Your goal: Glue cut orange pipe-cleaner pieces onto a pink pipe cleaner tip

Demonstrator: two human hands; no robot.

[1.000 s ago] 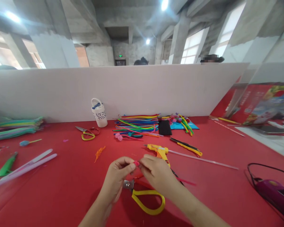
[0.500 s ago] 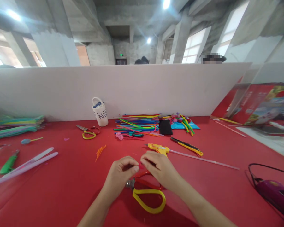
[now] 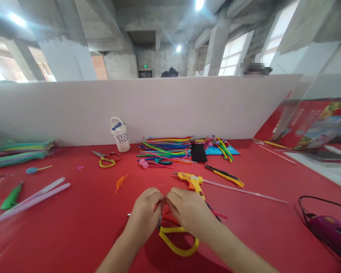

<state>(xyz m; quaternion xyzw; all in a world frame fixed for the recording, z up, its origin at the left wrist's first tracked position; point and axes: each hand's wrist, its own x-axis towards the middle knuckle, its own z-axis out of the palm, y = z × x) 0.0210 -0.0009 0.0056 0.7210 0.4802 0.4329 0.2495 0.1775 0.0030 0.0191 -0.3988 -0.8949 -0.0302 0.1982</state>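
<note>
1. Here at the middle of the red worktop (image 3: 82,227), the small red piece (image 3: 155,207) sits right at the fingertips, showing only as a sliver against the left hand (image 3: 147,212), most of it covered.
2. Both hands come together, knuckles up, fingertips meeting or very nearly so; the right hand (image 3: 187,208) leans in from the other side, its fingers curled over.
3. The left hand pinches that red piece between bent fingers; whether the right hand grips it too, one cannot tell, as its own fingers block the view.
4. Both forearms reach up from the bottom edge, slanting inward to form a peak at the fingertips.
5. The sliver's direction is too hidden to call, but look past the right hand: a thin pink strip (image 3: 220,215) runs out sideways, its long axis dipping slightly to the right, its inner end out of sight.
6. Below the hands lie large scissors (image 3: 179,252), yellow and red handles to the right, a blade tip poking out left of the left hand.
7. Just beyond, the yellow glue gun (image 3: 191,180) points its nozzle left.
</note>
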